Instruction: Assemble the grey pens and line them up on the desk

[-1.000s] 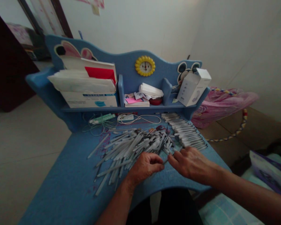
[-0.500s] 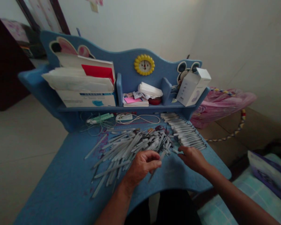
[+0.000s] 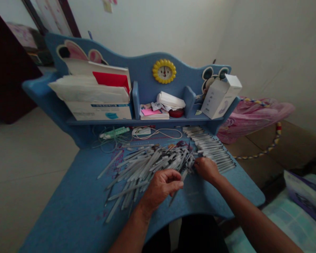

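Between the thumb and fingertips of my left hand is a slim translucent pen barrel, slanting down toward the desk. My right hand is at the right edge of the loose pile, its fingers curled down among small pieces like pen caps; what they pinch is hidden. Many clear pen barrels lie heaped to the left of both hands. Beyond my right hand, a neat row of assembled-looking pens lies side by side.
The blue desk has a raised shelf holding a mask box, papers and a white carton. A white cable and a green-white power strip lie under the shelf. A yellow clock hangs above.
My right hand has moved slightly left and away from me, from beside the pen row into the edge of the pile. My left hand keeps its barrel nearly still.
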Motion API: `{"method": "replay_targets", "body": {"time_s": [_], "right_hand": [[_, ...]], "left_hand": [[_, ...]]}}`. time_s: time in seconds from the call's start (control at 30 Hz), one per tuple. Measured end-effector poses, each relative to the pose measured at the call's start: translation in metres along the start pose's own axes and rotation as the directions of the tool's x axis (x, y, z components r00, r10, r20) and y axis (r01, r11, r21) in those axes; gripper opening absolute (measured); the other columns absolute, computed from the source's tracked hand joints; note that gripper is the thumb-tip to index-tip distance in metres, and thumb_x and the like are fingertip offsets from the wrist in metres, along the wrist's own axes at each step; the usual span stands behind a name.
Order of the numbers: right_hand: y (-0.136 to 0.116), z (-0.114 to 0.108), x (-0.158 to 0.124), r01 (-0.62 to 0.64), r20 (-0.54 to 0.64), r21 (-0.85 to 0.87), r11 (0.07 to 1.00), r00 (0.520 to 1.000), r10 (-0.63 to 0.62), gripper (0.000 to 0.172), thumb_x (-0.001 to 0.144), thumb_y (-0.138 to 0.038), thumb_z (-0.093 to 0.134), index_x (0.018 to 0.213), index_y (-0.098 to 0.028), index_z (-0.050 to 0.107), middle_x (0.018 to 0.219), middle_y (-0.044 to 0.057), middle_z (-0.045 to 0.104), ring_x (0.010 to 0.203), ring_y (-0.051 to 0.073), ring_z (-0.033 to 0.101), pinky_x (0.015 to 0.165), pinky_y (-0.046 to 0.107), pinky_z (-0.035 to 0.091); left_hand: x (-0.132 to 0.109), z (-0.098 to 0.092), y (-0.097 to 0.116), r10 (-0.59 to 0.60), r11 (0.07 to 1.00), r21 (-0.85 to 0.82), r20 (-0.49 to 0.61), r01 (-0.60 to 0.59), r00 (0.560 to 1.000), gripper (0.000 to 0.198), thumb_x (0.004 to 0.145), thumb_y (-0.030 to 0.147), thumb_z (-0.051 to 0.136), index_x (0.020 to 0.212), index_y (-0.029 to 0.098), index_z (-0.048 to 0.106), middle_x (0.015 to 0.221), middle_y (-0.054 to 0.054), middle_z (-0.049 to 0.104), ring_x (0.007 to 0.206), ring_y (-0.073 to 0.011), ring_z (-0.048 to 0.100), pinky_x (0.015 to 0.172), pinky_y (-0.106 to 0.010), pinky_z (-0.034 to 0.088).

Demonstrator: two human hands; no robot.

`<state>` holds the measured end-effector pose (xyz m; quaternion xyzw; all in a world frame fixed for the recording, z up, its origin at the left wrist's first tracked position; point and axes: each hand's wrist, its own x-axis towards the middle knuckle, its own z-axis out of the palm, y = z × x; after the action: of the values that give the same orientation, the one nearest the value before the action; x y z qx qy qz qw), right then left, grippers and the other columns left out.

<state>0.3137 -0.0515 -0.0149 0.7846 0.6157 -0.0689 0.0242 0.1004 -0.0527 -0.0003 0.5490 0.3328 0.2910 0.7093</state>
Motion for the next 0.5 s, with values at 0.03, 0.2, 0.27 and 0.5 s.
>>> {"method": "replay_targets", "body": {"time_s": [0.03,0.2,0.27,0.5], "right_hand": [[-0.001,0.0,0.001,-0.003,-0.003,0.015,1.0,1.0,0.003,0.022,0.081,-0.026,0.047,0.082,-0.018,0.068,0.083,0.012,0.07,0.081,0.022,0.065,0.064,0.027,0.041],[0.003,-0.005,-0.005,-0.006,-0.08,0.136,0.991,0.997,0.017,0.022,0.08,-0.024,0.046,0.084,-0.018,0.066,0.078,0.009,0.069,0.078,0.02,0.063,0.062,0.026,0.041],[0.004,-0.007,-0.014,0.009,-0.109,0.292,0.956,0.994,0.024,0.022,0.082,-0.027,0.045,0.085,-0.018,0.065,0.07,0.005,0.067,0.065,0.016,0.061,0.056,0.024,0.041],[-0.025,-0.012,-0.059,0.029,-0.035,0.968,-0.248,0.999,-0.02,0.02,0.07,-0.032,0.069,0.079,-0.016,0.06,0.049,-0.004,0.058,0.031,0.005,0.04,0.032,0.016,0.026]], "left_hand": [[0.0,0.0,0.0,0.001,1.0,0.005,0.0,-0.001,1.0,0.012,0.065,0.021,0.067,0.073,0.014,0.062,0.057,0.002,0.055,0.045,-0.0064,0.042,0.044,-0.02,0.032],[-0.001,-0.001,0.0,0.001,1.0,0.019,-0.007,-0.001,1.0,0.013,0.065,0.022,0.068,0.074,0.014,0.062,0.059,0.0,0.058,0.046,-0.0076,0.043,0.045,-0.021,0.033],[-0.001,-0.001,0.002,0.005,1.0,0.02,0.0,-0.005,1.0,0.013,0.065,0.023,0.067,0.074,0.014,0.062,0.059,0.0,0.057,0.046,-0.0081,0.042,0.044,-0.021,0.033],[-0.002,0.003,0.003,-0.002,0.998,0.064,0.039,0.0,0.999,0.013,0.064,0.024,0.067,0.07,0.014,0.061,0.054,0.004,0.05,0.045,-0.0072,0.041,0.044,-0.019,0.033]]}}
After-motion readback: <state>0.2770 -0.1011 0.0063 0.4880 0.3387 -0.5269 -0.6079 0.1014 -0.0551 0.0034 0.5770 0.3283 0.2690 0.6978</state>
